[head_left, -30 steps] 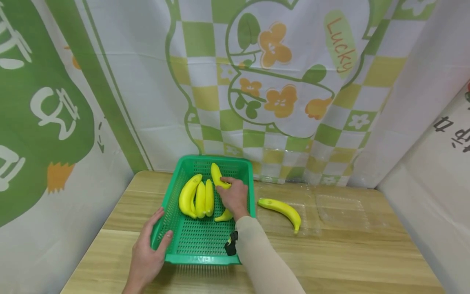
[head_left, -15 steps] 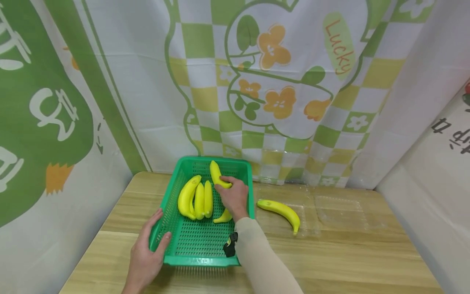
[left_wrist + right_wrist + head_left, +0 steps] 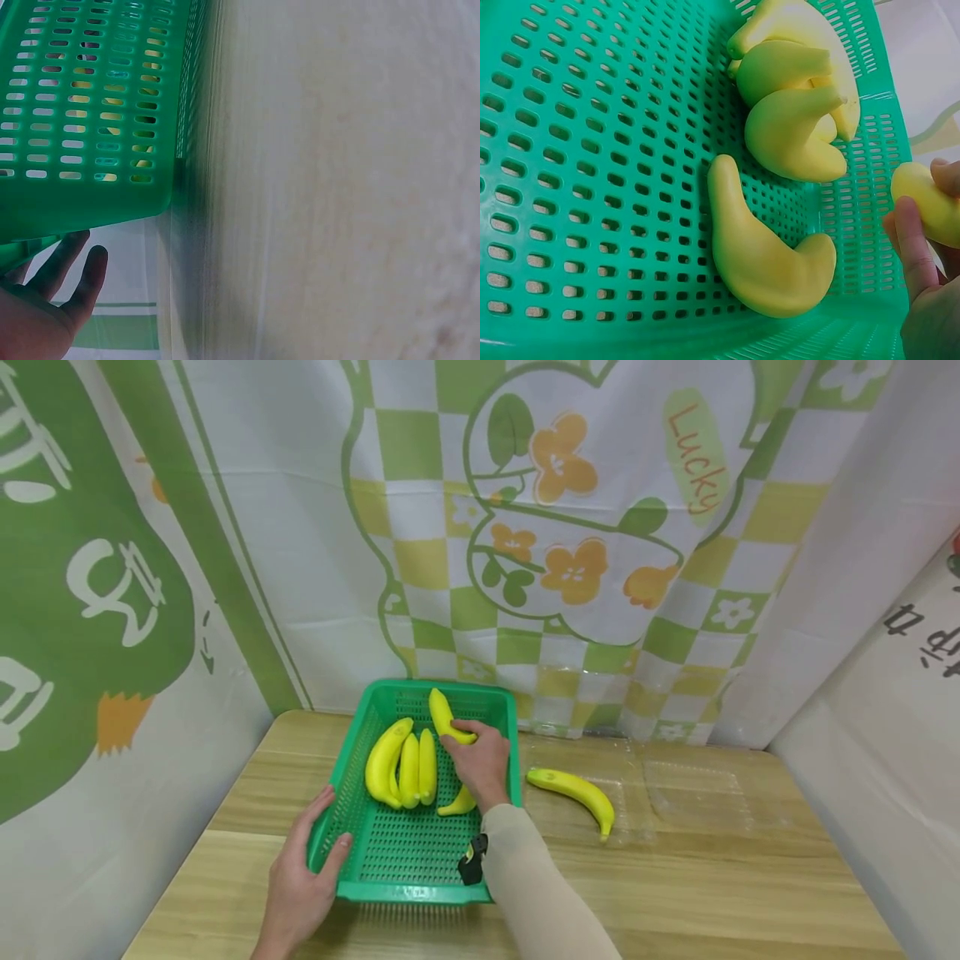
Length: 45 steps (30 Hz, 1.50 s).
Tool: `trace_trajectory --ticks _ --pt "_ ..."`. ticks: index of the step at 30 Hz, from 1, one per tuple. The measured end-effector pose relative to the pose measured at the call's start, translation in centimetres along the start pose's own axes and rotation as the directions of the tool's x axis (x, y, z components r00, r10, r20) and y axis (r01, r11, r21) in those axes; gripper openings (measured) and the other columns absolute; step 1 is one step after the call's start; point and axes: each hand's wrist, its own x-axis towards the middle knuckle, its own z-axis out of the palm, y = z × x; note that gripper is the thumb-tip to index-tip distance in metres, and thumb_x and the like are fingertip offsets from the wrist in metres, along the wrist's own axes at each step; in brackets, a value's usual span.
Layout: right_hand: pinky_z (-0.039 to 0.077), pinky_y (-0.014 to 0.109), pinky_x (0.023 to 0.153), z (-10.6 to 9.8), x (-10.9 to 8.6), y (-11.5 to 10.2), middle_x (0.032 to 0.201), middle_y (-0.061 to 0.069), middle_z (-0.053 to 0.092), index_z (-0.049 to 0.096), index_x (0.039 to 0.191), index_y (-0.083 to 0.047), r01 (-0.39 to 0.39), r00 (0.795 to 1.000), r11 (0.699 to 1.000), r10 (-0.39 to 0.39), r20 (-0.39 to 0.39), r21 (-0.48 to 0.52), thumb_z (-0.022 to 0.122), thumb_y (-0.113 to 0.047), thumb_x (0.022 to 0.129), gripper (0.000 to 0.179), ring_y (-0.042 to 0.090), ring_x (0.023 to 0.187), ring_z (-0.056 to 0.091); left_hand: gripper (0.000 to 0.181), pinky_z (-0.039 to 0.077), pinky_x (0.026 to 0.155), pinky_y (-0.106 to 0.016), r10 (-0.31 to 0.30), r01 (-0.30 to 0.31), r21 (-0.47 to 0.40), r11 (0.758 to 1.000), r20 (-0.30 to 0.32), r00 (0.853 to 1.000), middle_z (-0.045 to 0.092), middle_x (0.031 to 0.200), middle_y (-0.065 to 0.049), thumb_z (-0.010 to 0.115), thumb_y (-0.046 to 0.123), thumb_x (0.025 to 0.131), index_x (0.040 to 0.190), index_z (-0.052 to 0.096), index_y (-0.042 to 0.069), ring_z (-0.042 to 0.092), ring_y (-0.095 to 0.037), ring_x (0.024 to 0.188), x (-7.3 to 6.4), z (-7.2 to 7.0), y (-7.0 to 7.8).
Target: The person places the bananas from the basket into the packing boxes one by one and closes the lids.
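Observation:
A green perforated basket (image 3: 412, 892) sits on the wooden table. My left hand (image 3: 300, 877) grips its left side, thumb inside the rim and fingers outside; from the left wrist, those fingers (image 3: 90, 277) show under the rim. Inside the basket's far right part, my right hand (image 3: 483, 764) holds a yellow banana (image 3: 441, 710) between thumb and fingers. The right wrist view shows this banana (image 3: 915, 191) raised near the basket wall. Another banana (image 3: 769, 270) lies on the basket floor below the right wrist. Several more bananas (image 3: 408, 768) lie side by side at the left.
To the right of the basket, one banana (image 3: 576, 787) lies on a clear plastic tray (image 3: 555, 814). A second clear tray (image 3: 697, 789) is farther right. A patterned curtain (image 3: 562, 635) hangs along the table's back edge. A black strap (image 3: 472, 858) is on the right wrist.

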Motion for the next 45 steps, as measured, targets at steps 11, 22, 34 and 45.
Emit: trace_trajectory --ticks 11,22,34,45 --pt "0.062 0.031 0.074 0.1 0.1 0.5 0.128 0.006 0.078 0.083 0.119 -0.02 0.001 1.0 1.0 0.0 -0.015 0.012 0.085 -0.027 0.091 0.029 0.022 0.099 0.072 0.06 0.021 0.113 -0.002 0.022 -0.022 -0.004 1.0 -0.007 1.0 0.042 0.171 0.001 0.066 0.025 0.107 0.162 0.042 0.027 0.033 -0.006 0.155 0.0 0.3 -0.2" --pt "0.058 0.028 0.072 0.3 0.0 0.3 0.131 0.007 0.077 0.081 0.123 -0.023 -0.026 0.999 0.999 0.027 -0.029 0.026 0.085 -0.026 0.091 0.032 0.027 0.111 0.066 0.06 0.021 0.113 -0.002 0.001 -0.001 -0.014 1.0 0.006 1.0 0.04 0.172 0.0 0.065 0.027 0.107 0.163 0.041 0.027 0.037 -0.032 0.157 0.0 0.1 -0.2" --pt "0.056 0.024 0.063 0.4 -0.3 0.0 0.128 0.008 0.078 0.081 0.123 -0.022 0.002 1.0 0.999 -0.001 -0.022 0.035 0.084 -0.026 0.092 0.032 0.014 0.084 0.07 0.061 0.025 0.123 -0.016 -0.026 0.027 -0.011 1.0 0.023 0.999 0.038 0.173 0.002 0.065 0.029 0.107 0.163 0.04 0.029 0.037 -0.032 0.157 0.0 -0.3 -0.1" --pt "0.063 0.032 0.076 -0.4 -0.4 -1.5 0.128 0.007 0.079 0.081 0.123 -0.02 0.066 0.998 0.997 -0.066 -0.009 -0.05 0.083 -0.027 0.092 0.032 0.023 0.104 0.075 0.061 0.03 0.128 -0.03 -0.027 0.027 -0.02 0.999 0.024 0.999 0.038 0.173 0.001 0.065 0.028 0.107 0.163 0.04 0.028 0.036 -0.033 0.158 0.2 -0.1 0.0"
